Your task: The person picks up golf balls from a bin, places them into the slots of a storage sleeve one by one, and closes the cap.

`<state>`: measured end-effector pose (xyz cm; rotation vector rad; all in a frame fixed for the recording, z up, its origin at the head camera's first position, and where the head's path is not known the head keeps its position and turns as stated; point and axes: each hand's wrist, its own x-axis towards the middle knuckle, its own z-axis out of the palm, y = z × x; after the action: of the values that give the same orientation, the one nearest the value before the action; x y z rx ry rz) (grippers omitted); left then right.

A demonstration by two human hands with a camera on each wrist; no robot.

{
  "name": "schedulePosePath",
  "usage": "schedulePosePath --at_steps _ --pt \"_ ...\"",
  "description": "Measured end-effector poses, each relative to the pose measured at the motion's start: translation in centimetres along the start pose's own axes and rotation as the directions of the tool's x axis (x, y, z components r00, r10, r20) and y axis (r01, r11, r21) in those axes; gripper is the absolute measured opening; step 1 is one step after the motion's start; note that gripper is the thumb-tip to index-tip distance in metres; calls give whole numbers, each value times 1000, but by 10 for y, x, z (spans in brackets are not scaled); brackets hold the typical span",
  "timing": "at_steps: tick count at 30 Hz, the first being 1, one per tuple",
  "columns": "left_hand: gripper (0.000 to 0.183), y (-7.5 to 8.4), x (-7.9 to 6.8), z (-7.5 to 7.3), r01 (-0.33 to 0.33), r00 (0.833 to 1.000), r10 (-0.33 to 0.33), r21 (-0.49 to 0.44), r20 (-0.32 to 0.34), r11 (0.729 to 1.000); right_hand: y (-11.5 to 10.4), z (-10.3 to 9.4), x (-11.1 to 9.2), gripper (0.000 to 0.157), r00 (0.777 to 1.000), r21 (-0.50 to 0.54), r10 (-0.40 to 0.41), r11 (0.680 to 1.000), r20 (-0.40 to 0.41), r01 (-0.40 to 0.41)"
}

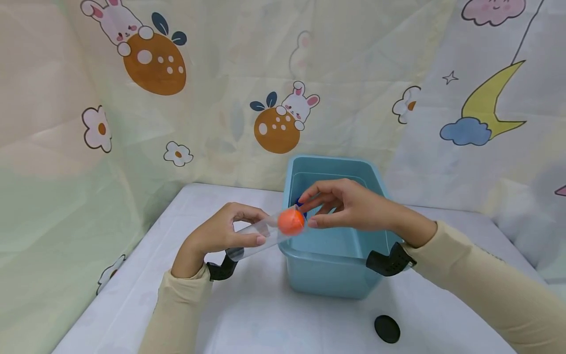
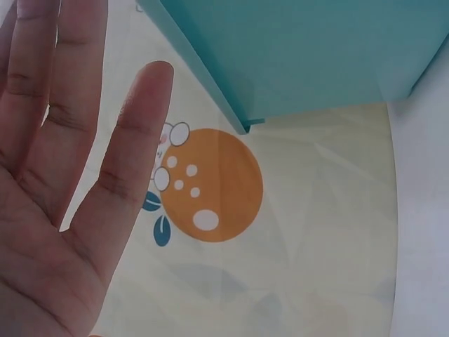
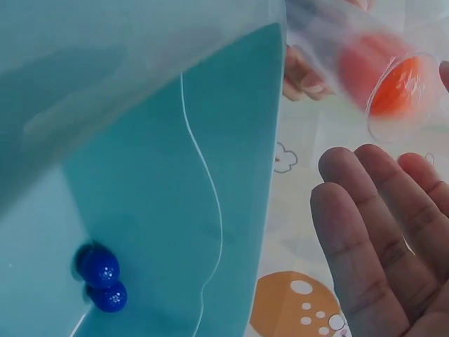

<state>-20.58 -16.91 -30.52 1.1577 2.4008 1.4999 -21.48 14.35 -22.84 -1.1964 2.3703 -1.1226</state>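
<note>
My left hand [image 1: 230, 228] grips a clear tube [image 1: 256, 250] between thumb and fingers, its mouth tilted up toward the blue bin [image 1: 327, 275]. An orange ball [image 1: 290, 222] sits inside, close to the open end. Just beyond that mouth is my right hand [image 1: 349, 204], fingers loosely bent and holding nothing. In the right wrist view, its fingers [image 3: 358, 260] lie apart from the orange ball [image 3: 396, 88]. Two blue balls [image 3: 99, 267] rest on the bin floor; the head view shows only a bit of blue behind the right fingers. The left wrist view does not show the tube.
A black round disc [image 1: 387, 329] lies on the white tabletop [image 1: 265, 319] in front of the bin. Behind the table hangs a printed curtain [image 1: 212, 98] with rabbits and flowers. Black wrist mounts [image 1: 389, 260] sit on both forearms.
</note>
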Motion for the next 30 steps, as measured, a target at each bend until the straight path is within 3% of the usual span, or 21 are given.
schedulePosePath --at_steps 6,12,17,23,26,30 --pt "29 -5 0 -4 -25 1000 26 25 -10 999 1 -11 5 40 999 -2 51 999 5 -51" --pt "32 -8 -2 -7 -36 999 36 -3 -11 999 12 -36 23 37 989 -17 145 989 -19 -145" --pt "31 -7 -6 -10 -44 999 44 -3 -27 999 35 -50 48 36 977 -74 210 974 -47 -213" --pt "32 -7 -9 -11 -54 998 54 -8 -45 999 76 -51 80 33 967 -151 254 955 -32 -256" --pt "33 -6 -10 -10 -55 997 54 -18 -52 998 97 -39 95 33 943 -240 333 916 12 -321" --pt "32 -1 -9 -8 -69 996 67 -22 -54 997 120 -14 110 37 877 -312 476 843 58 -437"
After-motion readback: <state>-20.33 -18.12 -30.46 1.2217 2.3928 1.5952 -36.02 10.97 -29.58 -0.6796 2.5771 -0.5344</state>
